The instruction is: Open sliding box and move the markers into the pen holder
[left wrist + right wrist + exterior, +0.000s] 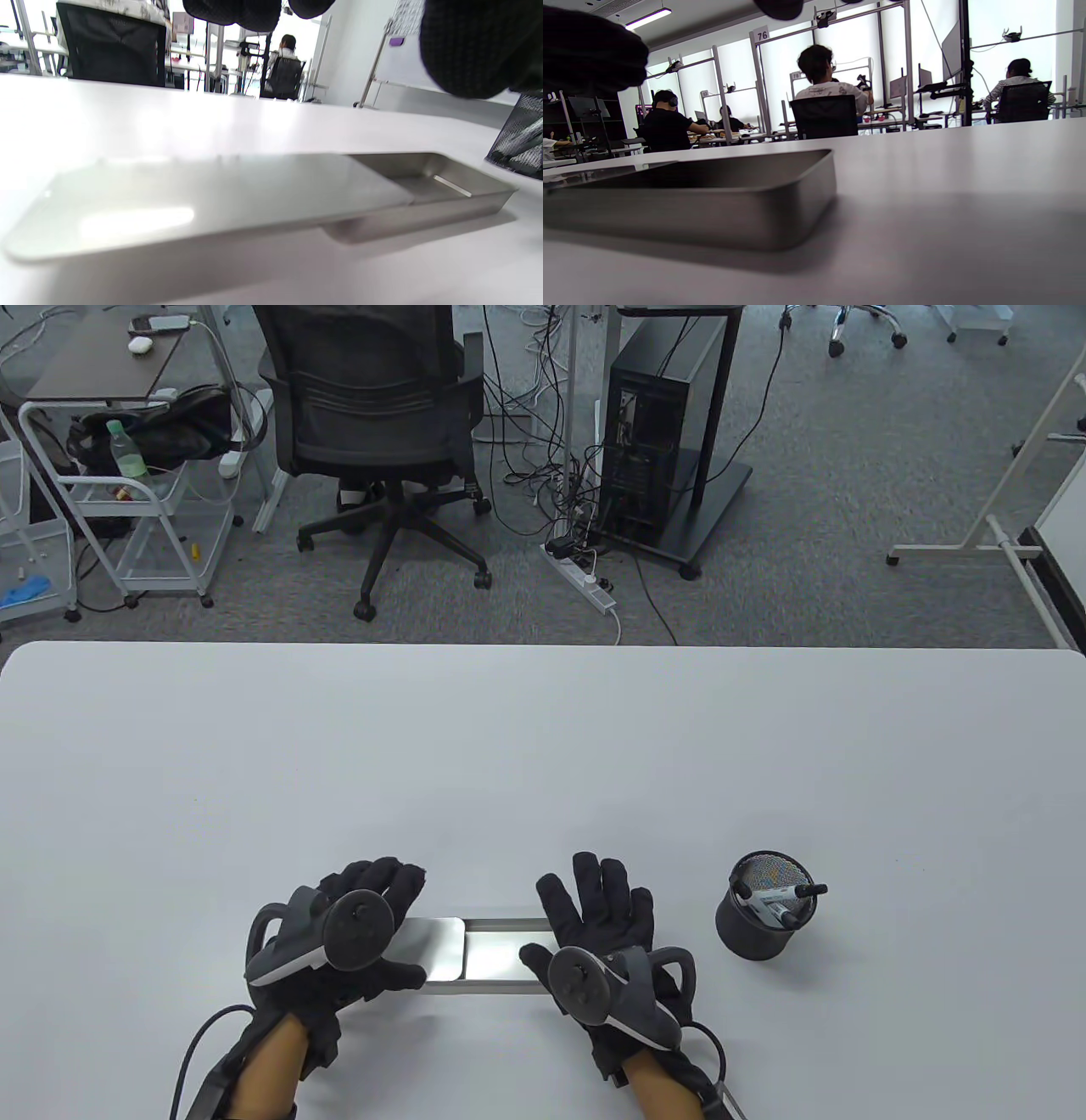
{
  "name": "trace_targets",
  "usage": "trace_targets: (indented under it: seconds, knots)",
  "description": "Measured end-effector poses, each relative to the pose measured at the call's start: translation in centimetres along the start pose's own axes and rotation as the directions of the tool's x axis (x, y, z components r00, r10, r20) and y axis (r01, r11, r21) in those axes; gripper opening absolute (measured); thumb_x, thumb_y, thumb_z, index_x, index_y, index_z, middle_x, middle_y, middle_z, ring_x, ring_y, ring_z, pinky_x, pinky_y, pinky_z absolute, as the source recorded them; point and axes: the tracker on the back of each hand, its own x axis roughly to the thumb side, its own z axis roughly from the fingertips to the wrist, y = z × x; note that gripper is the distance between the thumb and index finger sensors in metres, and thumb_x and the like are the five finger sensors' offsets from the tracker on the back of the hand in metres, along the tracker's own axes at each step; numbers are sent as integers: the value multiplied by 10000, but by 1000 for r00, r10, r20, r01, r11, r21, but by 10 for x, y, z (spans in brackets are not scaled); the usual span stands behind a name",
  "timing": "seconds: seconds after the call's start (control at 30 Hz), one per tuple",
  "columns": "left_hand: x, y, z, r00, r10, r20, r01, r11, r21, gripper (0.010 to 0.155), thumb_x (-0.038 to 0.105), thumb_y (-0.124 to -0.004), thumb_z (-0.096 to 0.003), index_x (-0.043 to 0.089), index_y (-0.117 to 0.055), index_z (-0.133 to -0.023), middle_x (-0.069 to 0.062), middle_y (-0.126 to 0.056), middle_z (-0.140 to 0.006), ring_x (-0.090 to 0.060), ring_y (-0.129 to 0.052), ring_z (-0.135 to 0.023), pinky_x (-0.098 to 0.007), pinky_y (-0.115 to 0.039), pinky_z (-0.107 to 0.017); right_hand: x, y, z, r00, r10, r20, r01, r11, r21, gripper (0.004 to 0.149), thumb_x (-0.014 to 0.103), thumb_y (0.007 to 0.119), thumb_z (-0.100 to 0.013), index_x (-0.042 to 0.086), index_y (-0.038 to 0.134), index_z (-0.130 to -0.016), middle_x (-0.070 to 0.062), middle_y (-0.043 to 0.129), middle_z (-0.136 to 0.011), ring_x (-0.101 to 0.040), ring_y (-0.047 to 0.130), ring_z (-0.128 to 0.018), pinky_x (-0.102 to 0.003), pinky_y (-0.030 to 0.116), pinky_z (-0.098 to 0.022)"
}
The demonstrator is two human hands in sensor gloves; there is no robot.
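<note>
The sliding box (pixel 488 954) lies crosswise under both hands, right hand (pixel 604 920) spread flat, nearer the pen holder (pixel 766 918).

The tabletop (pixel 543 746) lies bare from nine o'clock through twelve to three, so the far half is free for passing. At six o'clock the sliding box (pixel 475 954) sits low, with both hands (pixel 365 933) over its ends. At four o'clock the pen holder (pixel 764 916) stands upright with markers (pixel 785 899) poking out, near the right hand (pixel 598 933); a narrow bare gap separates them.
</note>
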Motion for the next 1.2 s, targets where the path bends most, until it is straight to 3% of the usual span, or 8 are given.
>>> trace_targets:
  seconds: [0.13, 0.27, 0.53, 1.2]
  knots:
    - [13, 20, 23, 999, -1, 41, -6, 983, 183, 1022, 729, -722, -404, 254, -245, -1171, -117, -286, -1264, -357, -343, -1142, -632, -361, -813, 0, 0, 0, 1000, -3, -5, 3, 1000, 0, 728, 573, 520, -490, 211, 389, -1109, -233, 206, -1188, -539, 260, -1073, -742, 363, -714]
    - [22, 25, 35, 996, -82, 45, 66, 958, 280, 1006, 758, -663, -418, 295, -174, -1164, -75, -240, -1291, -330, -305, -1180, -616, -334, -828, -1, 0, 0, 1000, -4, -9, 4, 1000, -7, 729, 572, 520, -490, 209, 391, -1109, -234, 207, -1188, -540, 260, -1071, -741, 365, -714]
    - [29, 2, 21, 978, -208, 11, 202, 960, 192, 1014, 806, -555, -418, 290, -81, -1152, -90, -36, -1259, -359, -65, -1163, -617, -274, -829, -3, 1, -1, 1000, -4, -20, 4, 1000, 2, 729, 571, 520, -490, 208, 393, -1109, -232, 206, -1188, -537, 254, -1073, -742, 359, -716]
    - [22, -6, 15, 985, -175, 5, 173, 977, 121, 1006, 798, -561, -423, 279, -105, -1154, -91, -49, -1254, -347, -66, -1150, -626, -271, -820, -5, 0, -2, 1000, -5, -27, 5, 1000, 3, 730, 572, 518, -490, 210, 388, -1111, -233, 196, -1189, -538, 241, -1074, -744, 343, -718]
